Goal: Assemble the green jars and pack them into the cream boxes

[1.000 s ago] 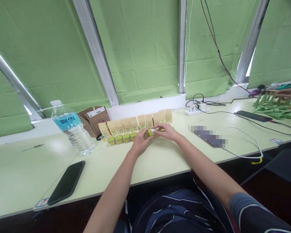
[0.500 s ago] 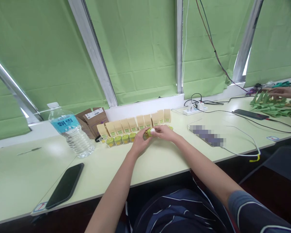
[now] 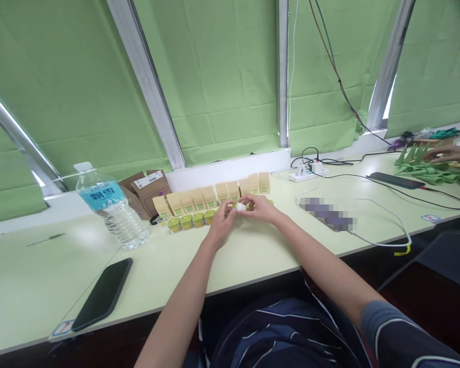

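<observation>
A small white rounded piece [image 3: 240, 207] is pinched between the fingertips of both hands, held just in front of a row of little containers. My left hand [image 3: 221, 221] closes in from the left, thumb and index finger together at the piece. From the other side, my right hand [image 3: 259, 208] grips it with bent fingers. Small green-lidded containers [image 3: 198, 219] stand in a row, and the hands cover part of it. Directly behind them stand folded tan paper cards [image 3: 209, 196] with green squares.
At left are a water bottle [image 3: 115, 212], a cardboard box [image 3: 152, 190], a black phone [image 3: 103, 294] and a pen [image 3: 46, 239]. On the right lie a cabled device [image 3: 327, 214], a power strip [image 3: 310, 175] and another phone [image 3: 395, 180]. Another person's hand [image 3: 446, 152] is over green pieces [image 3: 429, 171].
The green-lidded item seen between my fingers has turned or dropped from sight, leaving the white piece showing. My fingers have shifted slightly. The other person's hand has moved over the green pieces.
</observation>
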`<state>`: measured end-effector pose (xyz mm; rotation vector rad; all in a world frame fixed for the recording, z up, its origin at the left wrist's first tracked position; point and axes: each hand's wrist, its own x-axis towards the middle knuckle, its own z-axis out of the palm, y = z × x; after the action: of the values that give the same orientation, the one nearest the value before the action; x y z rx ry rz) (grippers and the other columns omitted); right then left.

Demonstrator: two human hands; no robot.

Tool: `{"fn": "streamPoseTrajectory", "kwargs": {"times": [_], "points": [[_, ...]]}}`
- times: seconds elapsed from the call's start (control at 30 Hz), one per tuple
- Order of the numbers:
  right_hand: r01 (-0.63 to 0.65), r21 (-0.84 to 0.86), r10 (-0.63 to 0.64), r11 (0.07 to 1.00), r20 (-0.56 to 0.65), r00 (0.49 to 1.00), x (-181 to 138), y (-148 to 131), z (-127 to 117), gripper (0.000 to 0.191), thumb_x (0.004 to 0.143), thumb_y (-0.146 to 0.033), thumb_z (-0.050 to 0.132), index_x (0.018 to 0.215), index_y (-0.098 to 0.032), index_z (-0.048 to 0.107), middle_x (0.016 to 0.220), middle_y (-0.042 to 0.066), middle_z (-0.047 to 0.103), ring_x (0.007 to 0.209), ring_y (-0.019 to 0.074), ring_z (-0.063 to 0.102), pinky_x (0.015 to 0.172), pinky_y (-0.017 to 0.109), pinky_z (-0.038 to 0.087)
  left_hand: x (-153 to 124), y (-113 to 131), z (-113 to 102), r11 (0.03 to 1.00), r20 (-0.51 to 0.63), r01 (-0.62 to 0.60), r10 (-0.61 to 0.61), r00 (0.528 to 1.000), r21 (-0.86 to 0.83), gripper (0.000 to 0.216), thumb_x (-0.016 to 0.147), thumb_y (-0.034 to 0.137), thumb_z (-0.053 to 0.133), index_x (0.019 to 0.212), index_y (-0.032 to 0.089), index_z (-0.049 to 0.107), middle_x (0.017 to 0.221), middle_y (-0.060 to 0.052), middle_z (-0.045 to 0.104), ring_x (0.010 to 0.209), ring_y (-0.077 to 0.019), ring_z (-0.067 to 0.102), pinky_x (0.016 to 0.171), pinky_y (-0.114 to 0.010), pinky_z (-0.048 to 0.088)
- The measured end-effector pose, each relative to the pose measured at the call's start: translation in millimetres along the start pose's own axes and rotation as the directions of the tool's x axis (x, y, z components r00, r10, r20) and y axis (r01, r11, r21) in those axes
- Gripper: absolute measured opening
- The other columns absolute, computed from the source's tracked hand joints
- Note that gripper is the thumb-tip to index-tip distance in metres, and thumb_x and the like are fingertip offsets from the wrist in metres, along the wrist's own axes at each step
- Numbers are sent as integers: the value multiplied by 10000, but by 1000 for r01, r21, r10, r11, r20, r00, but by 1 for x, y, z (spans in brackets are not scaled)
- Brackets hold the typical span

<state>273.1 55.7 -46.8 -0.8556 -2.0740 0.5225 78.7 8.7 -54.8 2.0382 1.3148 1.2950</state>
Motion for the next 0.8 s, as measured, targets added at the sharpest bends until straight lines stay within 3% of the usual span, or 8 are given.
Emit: {"fn": "streamPoseTrajectory", "kwargs": {"times": [0.37,0.6,0.8], "points": [[39,34,-41,999,47,998,-3,-6,1,326,778,-438,701,1002,-206,653,985,31,704,606,98,542,580,240,419,0,2,0,998,41,35,-38,998,58,409,947,461,446,1215,203,616,970,-43,722,842,-196,635,775,-301,458],[14,86,-25,996,128,991,-2,-1,6,434,797,-507,684,1100,-210,591,1098,59,671,695,125,609,650,265,471,1,-3,1,997,25,55,-56,998,51,410,941,448,450,1202,190,633,928,-45,733,811,-192,644,746,-296,474],[12,107,-25,994,123,992,-2,-1,8,469,803,-545,676,1138,-235,570,1126,66,667,769,146,640,691,272,483,2,-5,2,997,20,17,-18,1000,82,418,964,452,403,1192,191,637,1091,-70,715,966,-220,643,837,-326,471]]}}
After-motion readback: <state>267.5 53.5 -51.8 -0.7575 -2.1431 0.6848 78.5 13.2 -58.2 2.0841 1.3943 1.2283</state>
